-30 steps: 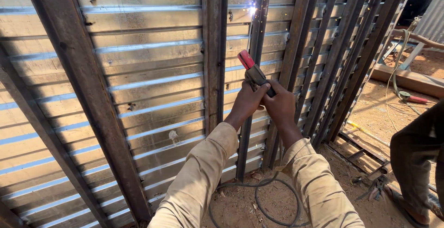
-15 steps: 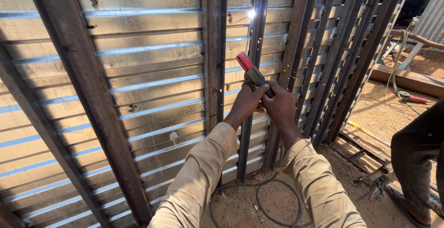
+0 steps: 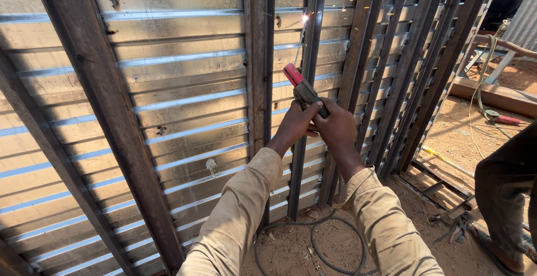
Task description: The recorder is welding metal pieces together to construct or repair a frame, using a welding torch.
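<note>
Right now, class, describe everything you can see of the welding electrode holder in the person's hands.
The welding electrode holder is a clamp-type tool with a red tip and a dark grey, worn-looking body. It tilts upward to the left, toward the upright steel bars of the corrugated metal panel. A thin rod rises from its head to a bright spark point on a bar. The left hand and right hand both wrap its handle, hiding the lower end. A dark cable loops on the sandy ground below; its join to the holder is hidden.

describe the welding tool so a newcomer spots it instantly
Start at the corrugated metal sheet wall crossed by dark steel bars. Near its middle, both hands, left hand and right hand, clasp the electrode holder. It alone has a red tip, with a thin rod rising to sparks.
</note>
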